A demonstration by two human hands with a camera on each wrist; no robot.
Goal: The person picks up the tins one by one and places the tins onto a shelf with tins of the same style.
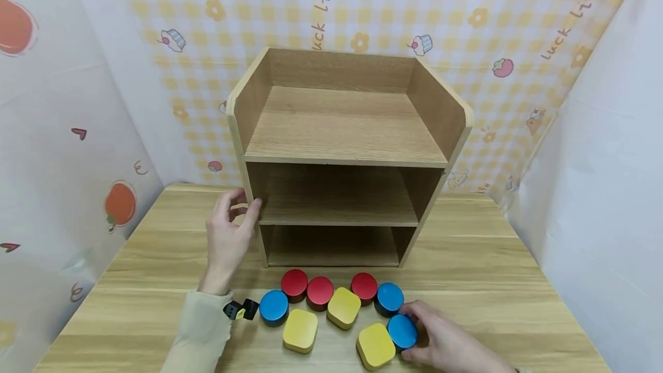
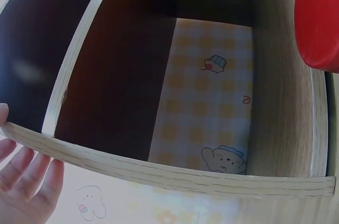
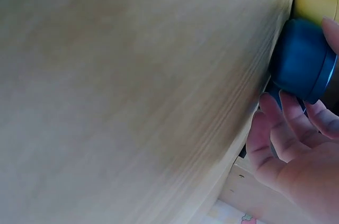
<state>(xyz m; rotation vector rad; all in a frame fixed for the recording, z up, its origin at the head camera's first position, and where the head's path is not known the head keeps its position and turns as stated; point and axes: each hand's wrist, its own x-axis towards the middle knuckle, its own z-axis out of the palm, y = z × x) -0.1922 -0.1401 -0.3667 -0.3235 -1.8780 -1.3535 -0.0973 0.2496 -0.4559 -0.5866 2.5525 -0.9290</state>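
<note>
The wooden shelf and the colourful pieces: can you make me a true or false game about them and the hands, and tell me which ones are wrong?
1. The left hand holds one side of the wooden shelf. True.
2. The red pieces are inside the shelf. False: all three are on the table in front of it.
3. The right hand has its fingers around a blue piece. True.
4. The yellow pieces are round. False: they are squarish, with rounded corners.
5. The head view shows three blue pieces. True.
</note>
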